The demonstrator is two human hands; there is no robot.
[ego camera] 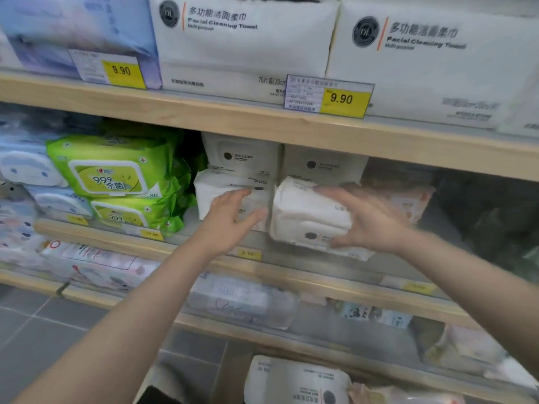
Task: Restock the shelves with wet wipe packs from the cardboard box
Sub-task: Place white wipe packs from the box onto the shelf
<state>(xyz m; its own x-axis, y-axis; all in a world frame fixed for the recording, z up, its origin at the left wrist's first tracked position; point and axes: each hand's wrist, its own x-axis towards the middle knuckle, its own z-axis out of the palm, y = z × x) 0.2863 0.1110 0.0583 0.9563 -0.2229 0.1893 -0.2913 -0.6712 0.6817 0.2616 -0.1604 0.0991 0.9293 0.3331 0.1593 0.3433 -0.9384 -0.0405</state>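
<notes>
My right hand (370, 220) grips a white wet wipe pack (306, 214), tilted at the front of the middle shelf (291, 258). My left hand (230, 217) lies with spread fingers against a second white pack (215, 188) just to the left of it. Two more white packs (245, 154) stand upright behind these. Another white pack (294, 380) lies at the bottom of the view; the cardboard box is not visible.
Green wipe packs (116, 167) fill the shelf to the left, blue and white ones (26, 167) further left. Large facial towel packs (242, 39) sit on the top shelf above yellow 9.90 tags (341, 99). A pink pack (408, 196) lies right of my hand. Lower shelves hold blurred packs.
</notes>
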